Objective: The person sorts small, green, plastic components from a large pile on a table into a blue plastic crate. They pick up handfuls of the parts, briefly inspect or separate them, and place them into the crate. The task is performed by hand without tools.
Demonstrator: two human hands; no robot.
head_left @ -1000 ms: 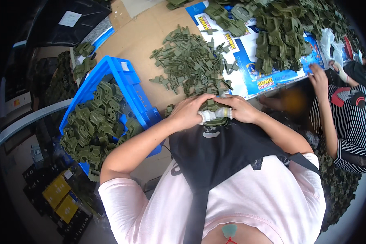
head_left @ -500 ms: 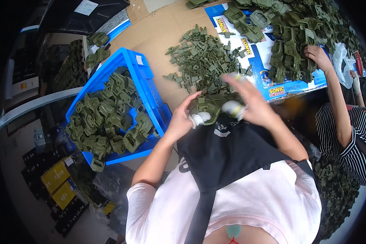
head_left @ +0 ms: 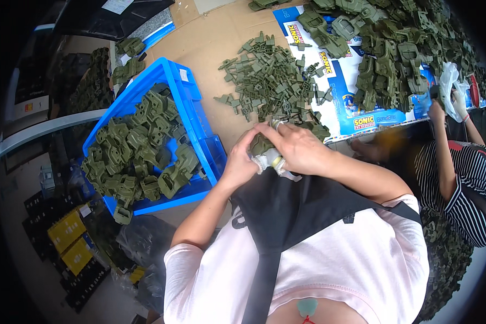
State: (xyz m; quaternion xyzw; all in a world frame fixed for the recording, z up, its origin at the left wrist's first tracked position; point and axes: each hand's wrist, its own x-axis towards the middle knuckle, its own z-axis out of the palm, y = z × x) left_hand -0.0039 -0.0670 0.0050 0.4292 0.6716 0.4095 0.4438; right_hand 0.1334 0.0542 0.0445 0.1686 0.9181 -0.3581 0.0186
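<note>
Mid-batch: both grips, left hand [head_left: 242, 162] and right hand [head_left: 297, 148], pinching one green plastic part [head_left: 261, 144] at table [head_left: 210, 48] edge; blue bin [head_left: 200, 124] well filled, loose parts pile [head_left: 270, 81] still unprocessed.

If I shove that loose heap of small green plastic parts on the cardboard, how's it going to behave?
The heap of small green parts would probably scatter rather than slide as one: the pieces lie loose and separate. Each looks thin, moulded and rigid, so likely light and stiff. Their prongs interlock in places, so some may drag along in clumps across the cardboard.
</note>
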